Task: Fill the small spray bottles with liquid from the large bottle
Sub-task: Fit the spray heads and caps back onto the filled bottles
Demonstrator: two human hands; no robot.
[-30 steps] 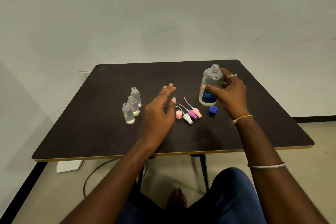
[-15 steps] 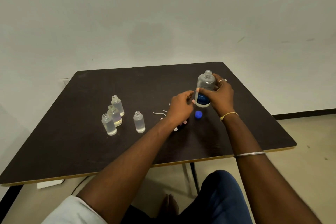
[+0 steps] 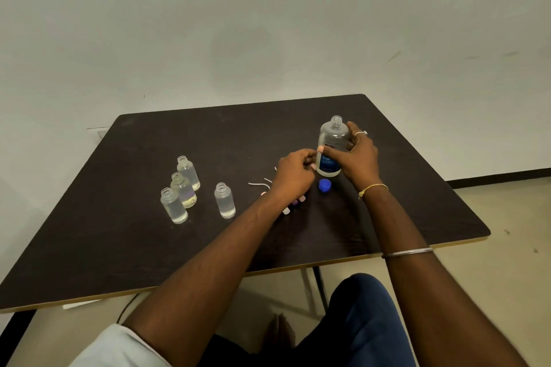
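A large clear bottle (image 3: 332, 144) with a blue label stands uncapped at the right of the dark table (image 3: 119, 247). My right hand (image 3: 356, 158) is wrapped around it from the right. My left hand (image 3: 295, 177) hovers just left of the bottle's base with its fingers curled; whether it holds anything is hidden. Three small open bottles (image 3: 182, 191) stand clustered at the left, holding clear liquid. One more small bottle (image 3: 225, 201) stands apart to their right. Pink, purple and white spray heads (image 3: 293, 205) with thin white tubes lie partly under my left wrist.
The bottle's blue cap (image 3: 324, 185) lies on the table just in front of the large bottle. A pale wall rises behind the table. A black cable (image 3: 126, 308) hangs below the near edge, above my knee in blue trousers (image 3: 363, 325).
My left hand has moved right, from over the table's middle to the large bottle's base. My right hand has stayed on the bottle. The camera view has shifted.
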